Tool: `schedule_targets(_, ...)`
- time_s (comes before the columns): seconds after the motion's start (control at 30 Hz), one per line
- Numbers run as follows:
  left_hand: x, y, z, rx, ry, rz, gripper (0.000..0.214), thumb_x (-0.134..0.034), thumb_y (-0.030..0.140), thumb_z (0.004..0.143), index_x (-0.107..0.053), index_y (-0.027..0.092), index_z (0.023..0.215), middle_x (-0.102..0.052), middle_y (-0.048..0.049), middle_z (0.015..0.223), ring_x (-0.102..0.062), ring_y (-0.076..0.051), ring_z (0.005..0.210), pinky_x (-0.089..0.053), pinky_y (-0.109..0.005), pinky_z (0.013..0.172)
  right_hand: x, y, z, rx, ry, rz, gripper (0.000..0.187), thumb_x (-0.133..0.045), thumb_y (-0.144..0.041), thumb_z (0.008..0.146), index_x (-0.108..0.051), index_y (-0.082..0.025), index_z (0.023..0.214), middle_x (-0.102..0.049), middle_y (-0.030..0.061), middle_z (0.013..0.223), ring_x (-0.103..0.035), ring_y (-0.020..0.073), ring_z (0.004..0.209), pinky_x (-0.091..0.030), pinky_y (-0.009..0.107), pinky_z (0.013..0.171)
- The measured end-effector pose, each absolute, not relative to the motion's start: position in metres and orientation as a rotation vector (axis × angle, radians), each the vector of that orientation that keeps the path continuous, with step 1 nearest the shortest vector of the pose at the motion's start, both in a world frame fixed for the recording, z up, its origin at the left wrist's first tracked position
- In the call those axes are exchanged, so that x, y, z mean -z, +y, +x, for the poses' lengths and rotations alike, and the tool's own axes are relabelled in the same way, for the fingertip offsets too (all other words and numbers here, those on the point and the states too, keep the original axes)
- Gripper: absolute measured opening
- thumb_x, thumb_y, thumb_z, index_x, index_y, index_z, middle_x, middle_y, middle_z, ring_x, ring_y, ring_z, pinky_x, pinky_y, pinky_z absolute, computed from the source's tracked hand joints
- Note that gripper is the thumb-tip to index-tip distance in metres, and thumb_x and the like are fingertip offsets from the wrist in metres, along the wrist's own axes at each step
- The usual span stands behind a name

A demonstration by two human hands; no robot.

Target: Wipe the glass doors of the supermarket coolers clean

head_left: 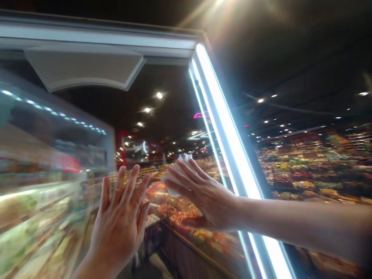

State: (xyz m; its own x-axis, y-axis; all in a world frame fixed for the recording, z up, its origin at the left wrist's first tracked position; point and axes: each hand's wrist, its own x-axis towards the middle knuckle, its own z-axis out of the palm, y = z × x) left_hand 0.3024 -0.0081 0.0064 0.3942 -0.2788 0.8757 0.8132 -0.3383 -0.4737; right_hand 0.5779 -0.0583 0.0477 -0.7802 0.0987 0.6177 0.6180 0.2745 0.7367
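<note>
white cloth (171, 183) — bunched, perhaps paper — under right-hand fingers (199, 169)

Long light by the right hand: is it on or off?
On: the light glows bright white both above and below the right forearm, which crosses in front of it.

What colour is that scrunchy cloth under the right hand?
The cloth looks white; it shows best in the head view.
</note>
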Motion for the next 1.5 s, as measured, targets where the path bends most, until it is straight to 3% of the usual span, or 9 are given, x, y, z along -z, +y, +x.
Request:
schedule_targets(0.17,-0.006,-0.011,0.299,1.204,-0.538,-1.52,0.066,-0.049,0.037,0.101,-0.03,0.029,0.164,-0.028,-0.0041,0.173,-0.014,-0.032,0.163,-0.005,-0.059,0.133,-0.065,-0.054,0.601,1.53,-1.998,-0.651,0.092,-0.06,-0.061,0.096,-0.015,-0.027,0.168,-0.017,0.0055,0.175,-0.01,0.037,0.162,-0.008,0.069,0.131)
schedule_targets(0.27,-0.006,-0.012,0.296,1.193,-0.549,-1.532,0.069,-0.05,0.039,0.1,-0.026,0.033,0.165,-0.027,-0.0025,0.173,-0.013,-0.033,0.163,-0.005,-0.061,0.133,-0.067,-0.052,0.596,1.513,-1.91,-0.669,0.097,-0.057,-0.064,0.096,-0.008,-0.024,0.169,-0.013,0.0075,0.176,-0.004,0.0386,0.162,-0.003,0.07,0.13)
schedule_targets(0.4,-0.005,-0.013,0.289,1.147,-0.568,-1.536,0.069,-0.051,0.042,0.101,-0.026,0.032,0.165,-0.029,-0.0043,0.173,-0.013,-0.033,0.163,-0.006,-0.062,0.133,-0.051,-0.052,0.575,1.555,-2.253,-0.547,0.106,-0.06,-0.075,0.089,-0.015,-0.02,0.168,-0.02,0.005,0.175,-0.006,0.0333,0.163,0.005,0.059,0.133)
schedule_targets(0.63,-0.001,-0.01,0.248,1.158,-0.597,-1.59,0.072,-0.055,0.047,0.099,-0.027,0.033,0.164,-0.026,-0.0059,0.173,-0.01,-0.033,0.163,-0.004,-0.062,0.132,-0.082,-0.043,0.536,1.457,-2.073,-0.615,0.102,-0.053,-0.07,0.096,-0.012,-0.011,0.167,-0.019,0.0172,0.174,-0.003,0.0395,0.162,-0.006,0.068,0.131)
schedule_targets(0.8,0.005,-0.007,0.213,1.186,-0.65,-1.618,0.074,-0.058,0.049,0.098,-0.027,0.036,0.164,-0.025,-0.0029,0.174,-0.01,-0.031,0.163,0.001,-0.056,0.133,-0.07,-0.041,0.496,1.486,-2.42,-0.475,0.099,-0.048,-0.075,0.095,-0.02,-0.013,0.166,-0.022,0.0118,0.174,-0.01,0.0321,0.163,-0.003,0.059,0.134)
schedule_targets(0.97,0.021,-0.002,0.174,1.203,-0.687,-1.626,0.073,-0.057,0.049,0.098,-0.028,0.034,0.164,-0.027,-0.0033,0.173,-0.009,-0.03,0.164,0.002,-0.055,0.133,-0.075,-0.031,0.463,1.485,-2.047,-0.62,0.1,-0.05,-0.071,0.097,-0.013,-0.008,0.167,-0.018,0.0155,0.174,-0.003,0.0355,0.163,-0.004,0.062,0.132)
schedule_targets(1.17,0.044,0.002,0.121,1.186,-0.684,-1.649,0.073,-0.058,0.048,0.098,-0.029,0.034,0.164,-0.025,-0.0043,0.174,-0.008,-0.03,0.164,0.002,-0.055,0.133,-0.038,-0.027,0.409,1.549,-2.276,-0.452,0.102,-0.051,-0.076,0.093,-0.019,-0.013,0.167,-0.028,0.0083,0.173,-0.009,0.0309,0.163,0.0,0.054,0.134)
schedule_targets(1.33,0.073,0.005,0.082,1.217,-0.756,-1.686,0.073,-0.056,0.047,0.099,-0.026,0.035,0.164,-0.018,-0.0038,0.175,-0.005,-0.031,0.164,0.004,-0.058,0.132,-0.001,-0.021,0.363,1.395,-1.865,-0.693,0.1,-0.049,-0.069,0.098,-0.01,-0.008,0.167,-0.022,0.0141,0.174,-0.001,0.0334,0.164,-0.008,0.059,0.133)
schedule_targets(1.5,0.119,0.004,0.06,1.257,-0.861,-1.71,0.077,-0.058,0.045,0.098,-0.021,0.035,0.165,-0.012,-0.0029,0.176,-0.002,-0.033,0.164,0.005,-0.063,0.131,0.082,-0.022,0.328,1.454,-2.107,-0.589,0.1,-0.046,-0.08,0.092,-0.031,-0.011,0.164,-0.028,0.0062,0.173,-0.006,0.0292,0.163,-0.009,0.051,0.135)
